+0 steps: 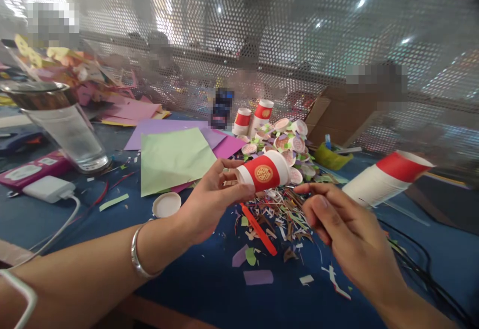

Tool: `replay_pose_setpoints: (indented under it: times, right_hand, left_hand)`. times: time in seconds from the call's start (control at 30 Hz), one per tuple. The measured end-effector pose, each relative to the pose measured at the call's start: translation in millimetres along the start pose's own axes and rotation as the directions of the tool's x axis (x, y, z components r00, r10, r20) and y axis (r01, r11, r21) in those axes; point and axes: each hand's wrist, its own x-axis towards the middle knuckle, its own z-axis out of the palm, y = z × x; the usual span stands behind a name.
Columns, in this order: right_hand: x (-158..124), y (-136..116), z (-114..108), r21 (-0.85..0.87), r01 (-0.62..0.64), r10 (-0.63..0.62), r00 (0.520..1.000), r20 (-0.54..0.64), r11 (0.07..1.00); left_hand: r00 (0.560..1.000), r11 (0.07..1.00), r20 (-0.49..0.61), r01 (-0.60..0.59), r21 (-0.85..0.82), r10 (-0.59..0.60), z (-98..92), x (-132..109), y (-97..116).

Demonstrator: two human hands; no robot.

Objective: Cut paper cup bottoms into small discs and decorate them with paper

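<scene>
My left hand [211, 197] grips a small paper cup [265, 170], white with a red band and a gold emblem, held on its side above the blue table [202, 279]. My right hand [339, 224] hovers just right of the cup, fingers curled with thumb and forefinger pinched together; I cannot make out anything in them. Under both hands lies a heap of paper scraps [279, 217] and a red strip [259, 229]. A silver bangle [137, 256] circles my left wrist.
A stack of paper cups [385, 177] lies on its side at the right. Two upright cups [252, 115] and round paper lids [288, 144] sit behind. Green paper [170, 157], purple sheets, a glass [73, 137], a white charger [48, 188], a loose lid [166, 204], cables and a mesh screen surround them.
</scene>
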Motion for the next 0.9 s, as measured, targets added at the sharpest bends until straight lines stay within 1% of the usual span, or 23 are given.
replay_pose_setpoints:
  times: [0.07,0.13,0.2,0.27,0.37,0.47,0.57,0.7,0.9]
  right_hand:
    - [-4,-5,5,0.009,-0.027,0.027,0.997,0.075,1.000]
    - [-7,-9,11,0.065,-0.089,0.078,0.986,0.149,0.994]
    - [-9,-10,16,0.149,-0.189,0.152,0.962,0.226,0.971]
    - [-10,-10,19,0.218,-0.296,0.226,0.928,0.298,0.930]
    - [-11,-10,22,0.273,-0.391,0.288,0.891,0.350,0.879]
    - [-11,-12,24,0.312,-0.436,0.312,0.872,0.376,0.844]
    - [-12,-14,24,0.340,-0.473,0.328,0.854,0.403,0.813]
    - [-12,-14,24,0.358,-0.474,0.319,0.853,0.414,0.804]
    - [-12,-14,24,0.364,-0.471,0.316,0.855,0.411,0.803]
  left_hand:
    - [1.000,0.999,-0.003,0.022,-0.041,-0.022,2.8,-2,-1]
    - [0.999,0.998,-0.007,0.031,-0.062,-0.032,5.1,-4,-2]
    - [0.999,0.998,-0.021,0.032,-0.052,-0.033,6.7,-6,-3]
    - [0.999,0.999,-0.033,0.030,-0.027,-0.031,7.7,-6,-5]
    - [1.000,1.000,-0.023,0.005,-0.016,-0.005,8.6,-7,-7]
    - [1.000,0.999,-0.003,-0.030,-0.033,0.030,9.7,-7,-9]
    - [0.998,0.998,-0.013,-0.057,-0.028,0.056,10.4,-7,-12]
    - [0.997,0.996,-0.008,-0.083,0.017,0.083,8.9,-6,-14]
    - [0.988,0.988,0.054,-0.144,0.059,0.141,5.3,-5,-16]
